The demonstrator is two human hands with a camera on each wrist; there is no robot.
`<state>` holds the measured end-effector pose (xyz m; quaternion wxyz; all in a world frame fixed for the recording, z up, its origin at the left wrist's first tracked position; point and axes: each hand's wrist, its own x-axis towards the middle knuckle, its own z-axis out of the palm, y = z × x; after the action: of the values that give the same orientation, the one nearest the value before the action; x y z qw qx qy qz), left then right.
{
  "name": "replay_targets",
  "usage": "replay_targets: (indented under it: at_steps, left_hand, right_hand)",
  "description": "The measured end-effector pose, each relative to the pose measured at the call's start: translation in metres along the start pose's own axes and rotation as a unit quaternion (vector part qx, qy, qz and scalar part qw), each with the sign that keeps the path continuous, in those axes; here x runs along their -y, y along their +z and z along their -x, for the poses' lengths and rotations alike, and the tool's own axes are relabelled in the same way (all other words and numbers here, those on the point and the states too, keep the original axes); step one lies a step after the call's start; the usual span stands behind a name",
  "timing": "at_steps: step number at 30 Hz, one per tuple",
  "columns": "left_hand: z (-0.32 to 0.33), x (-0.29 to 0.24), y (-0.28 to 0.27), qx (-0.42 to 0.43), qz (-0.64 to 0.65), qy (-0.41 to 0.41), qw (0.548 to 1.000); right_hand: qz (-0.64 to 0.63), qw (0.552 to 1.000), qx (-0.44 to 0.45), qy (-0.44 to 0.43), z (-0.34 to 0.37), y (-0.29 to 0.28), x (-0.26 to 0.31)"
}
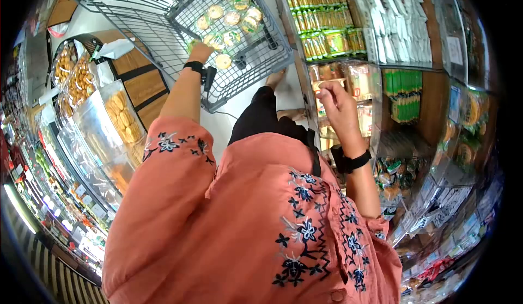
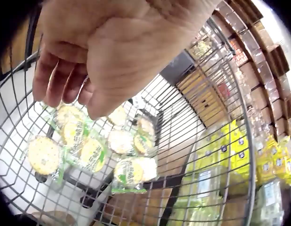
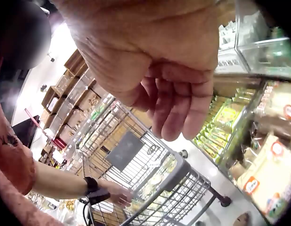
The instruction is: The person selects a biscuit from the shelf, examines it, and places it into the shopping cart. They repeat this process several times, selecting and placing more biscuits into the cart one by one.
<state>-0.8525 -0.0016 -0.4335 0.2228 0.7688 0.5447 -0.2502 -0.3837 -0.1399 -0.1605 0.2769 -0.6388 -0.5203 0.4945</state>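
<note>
Several round, pale yellow items in clear and green wrappers (image 1: 231, 18) (image 2: 44, 155) lie in the wire shopping cart (image 1: 250, 78). My left hand (image 1: 202, 52) (image 2: 112, 52) (image 3: 116, 193) reaches over the cart side, palm down, fingers loosely bent above the wrapped items. A bit of green wrapper shows by its fingertips in the head view; whether they touch it, I cannot tell. Raised beside the shelf with loosely curled fingers, my right hand (image 1: 340, 111) (image 3: 155, 61) holds nothing. Below it are packaged bread slices (image 1: 359, 81) (image 3: 268, 174).
Green-and-yellow packets (image 1: 321, 18) and white packets (image 1: 389, 21) fill the right-hand shelves. On the left stand a wooden crate (image 1: 144, 81) and bins of baked goods (image 1: 122, 116). Yellow packages (image 2: 230, 146) show past the cart side. Feet (image 1: 291, 113) are beside the cart.
</note>
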Motion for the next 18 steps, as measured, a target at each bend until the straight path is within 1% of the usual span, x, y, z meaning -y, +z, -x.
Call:
replay_targets:
  at_steps: [1, 2, 5, 6, 9, 10, 13, 14, 17, 18]
  left_hand:
    - [-0.007, -0.009, 0.006, 0.026, 0.035, -0.035, 0.998]
    - [-0.013, -0.019, 0.011, 0.050, 0.068, -0.073, 0.994]
    - [-0.009, -0.045, 0.007, 0.042, 0.205, -0.193, 0.959]
    - [-0.010, -0.049, 0.009, 0.047, 0.218, -0.208, 0.952]
    - [-0.028, -0.051, 0.017, 0.179, 0.253, -0.235, 0.921]
    - [-0.033, -0.051, 0.023, 0.178, 0.254, -0.236, 0.921]
    - [-0.038, -0.052, 0.036, 0.177, 0.253, -0.241, 0.920]
    - [-0.042, -0.055, 0.039, 0.199, 0.232, -0.270, 0.913]
    - [-0.051, -0.048, 0.077, 0.176, 0.219, -0.300, 0.912]
    - [-0.050, -0.049, 0.077, 0.192, 0.234, -0.317, 0.899]
  right_hand:
    - [-0.001, 1.000, 0.009, 0.012, -0.001, 0.004, 0.001]
    - [-0.022, 0.999, 0.016, 0.046, -0.001, 0.010, -0.003]
    - [-0.014, 0.996, 0.025, 0.085, -0.004, 0.019, -0.002]
    - [-0.018, 0.995, 0.028, 0.094, -0.005, 0.022, -0.008]
    - [-0.031, 0.988, 0.029, 0.151, -0.006, 0.028, -0.012]
    - [-0.039, 0.984, 0.038, 0.170, -0.007, 0.029, -0.015]
    - [-0.047, 0.984, 0.032, 0.170, -0.005, 0.039, -0.032]
    - [-0.073, 0.982, 0.023, 0.172, -0.005, 0.043, -0.037]
    - [-0.089, 0.976, 0.017, 0.198, -0.007, 0.051, -0.042]
    - [-0.088, 0.975, 0.020, 0.204, -0.006, 0.052, -0.043]
